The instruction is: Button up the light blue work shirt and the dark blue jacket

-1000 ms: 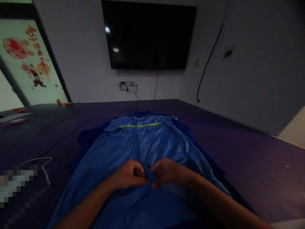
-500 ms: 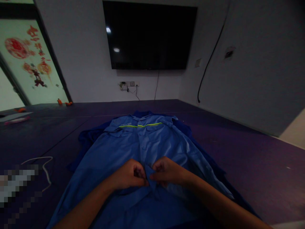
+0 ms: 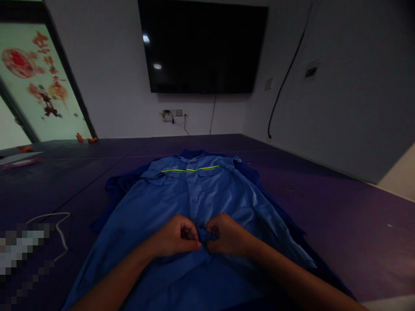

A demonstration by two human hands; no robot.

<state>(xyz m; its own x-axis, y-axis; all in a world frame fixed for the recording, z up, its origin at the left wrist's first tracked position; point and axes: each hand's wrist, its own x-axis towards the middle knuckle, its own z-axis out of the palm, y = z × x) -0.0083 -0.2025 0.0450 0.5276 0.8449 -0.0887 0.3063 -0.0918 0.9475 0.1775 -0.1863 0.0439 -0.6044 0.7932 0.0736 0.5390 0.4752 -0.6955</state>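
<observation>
Red decorations (image 3: 19, 62) cover the pale glass door (image 3: 73, 123) on the far left, with a few orange things (image 3: 86, 138) near the foot of it. Closer in, there's a pixelated patch, so no clue what that is, with a white cable (image 3: 61, 233) looping just beside it on the purple surface (image 3: 324, 207).

Moving right, some darker blue cloth (image 3: 118, 185) pokes out from under the light blue shirt (image 3: 158, 203), which lies front up in the middle, collar at the far end, yellow-green stripe (image 3: 204, 169) across the chest. Left hand (image 3: 177, 237) is curled with the thumb in, pinching the shirt's front edge. TV's (image 3: 207, 47) on the wall behind. Right hand (image 3: 228, 235) sits just beside the left, thumb and fingers closed on a bunched fold of the same front. Last up, a black cord (image 3: 285, 86) hangs down the right-hand wall (image 3: 350, 108).
</observation>
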